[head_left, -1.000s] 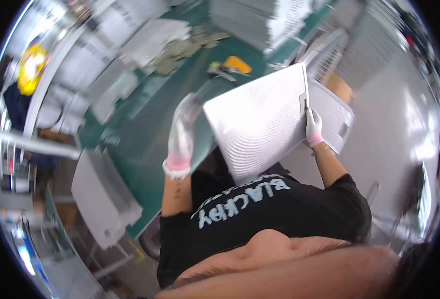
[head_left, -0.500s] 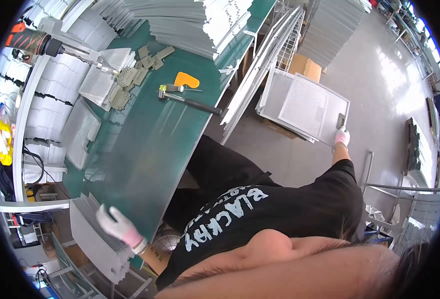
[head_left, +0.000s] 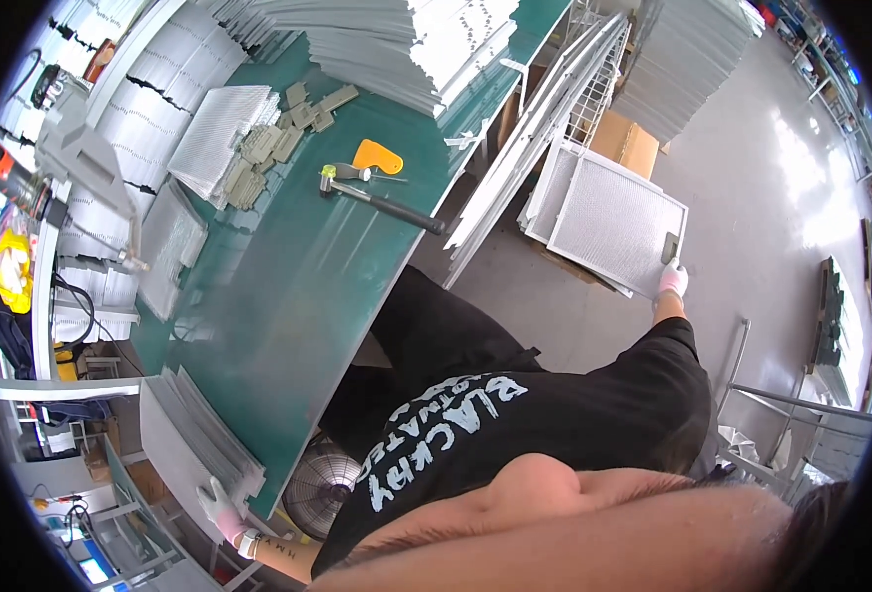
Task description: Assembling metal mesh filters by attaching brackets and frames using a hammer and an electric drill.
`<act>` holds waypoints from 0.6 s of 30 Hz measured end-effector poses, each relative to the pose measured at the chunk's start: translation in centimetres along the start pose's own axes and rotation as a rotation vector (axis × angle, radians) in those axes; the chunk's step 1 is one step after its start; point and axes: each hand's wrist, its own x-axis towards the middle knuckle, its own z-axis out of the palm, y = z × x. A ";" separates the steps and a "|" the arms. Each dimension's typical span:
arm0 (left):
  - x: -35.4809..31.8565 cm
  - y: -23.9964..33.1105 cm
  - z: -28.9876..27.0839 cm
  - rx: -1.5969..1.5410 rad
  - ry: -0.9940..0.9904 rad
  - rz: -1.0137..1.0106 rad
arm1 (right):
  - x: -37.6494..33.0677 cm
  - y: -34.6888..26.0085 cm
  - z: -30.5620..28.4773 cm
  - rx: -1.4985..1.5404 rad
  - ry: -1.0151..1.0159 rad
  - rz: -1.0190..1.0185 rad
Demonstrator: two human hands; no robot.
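Note:
My right hand (head_left: 673, 279), in a white and pink glove, grips the corner of a white framed mesh panel (head_left: 613, 212), next to a small grey-green plate (head_left: 670, 246). That panel lies on top of others, low to the right of the bench. My left hand (head_left: 221, 511), gloved the same way, is at the lower left against the outer face of several upright grey panels (head_left: 184, 434). Its fingers are stretched and apart. The panels lean together at the near end of the green bench (head_left: 288, 296).
On the bench lie a hammer (head_left: 381, 204), a yellow scraper (head_left: 377, 156), and several grey-green plates (head_left: 263, 148). A power screwdriver (head_left: 26, 187) hangs at the left. White panels (head_left: 357, 49) are stacked at the back. A fan (head_left: 322, 488) stands below, and a cardboard box (head_left: 623, 143) beyond the mesh panels.
My left hand has moved down from above the bench end to the upright grey panels. My right hand keeps its grip while the mesh panel has shifted slightly. The power screwdriver has swung.

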 end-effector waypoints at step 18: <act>0.1 -6.5 -7.1 -0.550 -0.075 -0.147 | -3.2 -4.7 2.9 -0.266 -0.084 0.177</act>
